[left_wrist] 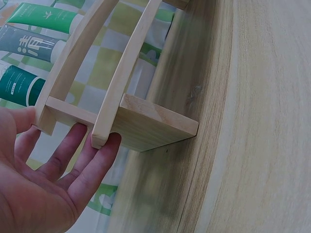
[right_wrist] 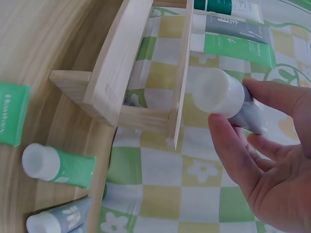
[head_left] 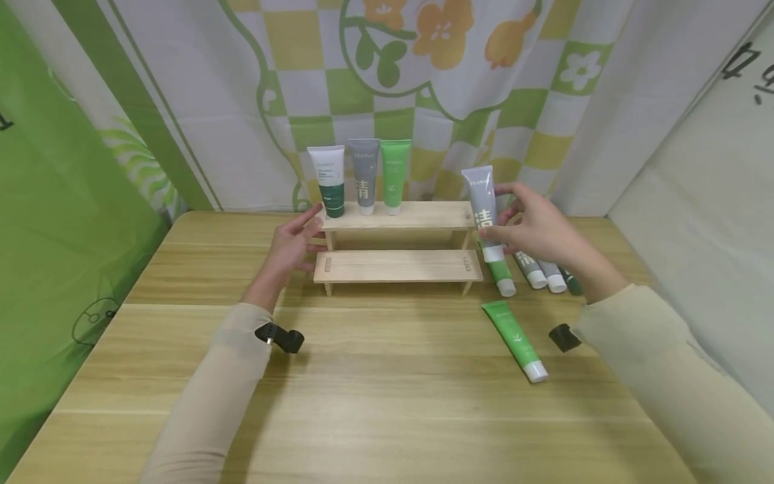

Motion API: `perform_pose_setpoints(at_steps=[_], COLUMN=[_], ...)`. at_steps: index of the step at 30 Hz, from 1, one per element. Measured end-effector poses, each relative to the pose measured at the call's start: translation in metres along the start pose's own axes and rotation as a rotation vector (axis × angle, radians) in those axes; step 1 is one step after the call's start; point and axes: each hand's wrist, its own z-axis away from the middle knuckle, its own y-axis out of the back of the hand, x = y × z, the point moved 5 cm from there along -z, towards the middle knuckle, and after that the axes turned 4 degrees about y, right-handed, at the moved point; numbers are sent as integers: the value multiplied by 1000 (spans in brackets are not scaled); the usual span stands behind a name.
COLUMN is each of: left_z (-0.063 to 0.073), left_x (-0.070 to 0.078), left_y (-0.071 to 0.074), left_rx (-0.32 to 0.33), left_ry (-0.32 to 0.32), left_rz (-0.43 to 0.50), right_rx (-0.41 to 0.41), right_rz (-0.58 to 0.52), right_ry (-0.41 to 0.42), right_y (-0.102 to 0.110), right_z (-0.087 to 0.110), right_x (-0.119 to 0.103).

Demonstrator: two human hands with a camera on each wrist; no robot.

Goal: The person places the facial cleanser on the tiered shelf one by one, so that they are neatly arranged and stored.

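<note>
Right hand (head_left: 535,225) pinching tube (head_left: 480,193), perhaps 5 lying tubes (head_left: 515,341)

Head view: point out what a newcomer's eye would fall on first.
First, the three upright tubes, white-and-green, grey and bright green, on the upper step of the wooden stand. Next, the grey tube held in the right hand near the stand's right end. Behind it all hangs a checked curtain with orange flowers.

In the head view, a wood-grain table (head_left: 387,403) spans the lower part of the frame. A checked curtain (head_left: 423,101) with orange flowers hangs top centre, green fabric (head_left: 42,222) at far left, and a pale sheet (head_left: 701,168) bearing black marks at right.
</note>
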Motion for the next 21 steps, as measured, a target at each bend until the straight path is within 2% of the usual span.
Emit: perform_pose_setpoints(at_steps=[7,13,21], left_z=[0,-1,-2], left_x=[0,1,-1], left_y=[0,1,1], left_rx=[5,2,4], left_ry=[-2,-6,3], left_rz=[-4,-4,-7], right_rx=[72,128,253], right_rz=[0,-53,-79], right_ry=[14,30,107], right_y=[-5,-13,-27], right_z=[-23,-41,-61], right_x=[-9,-17,-25])
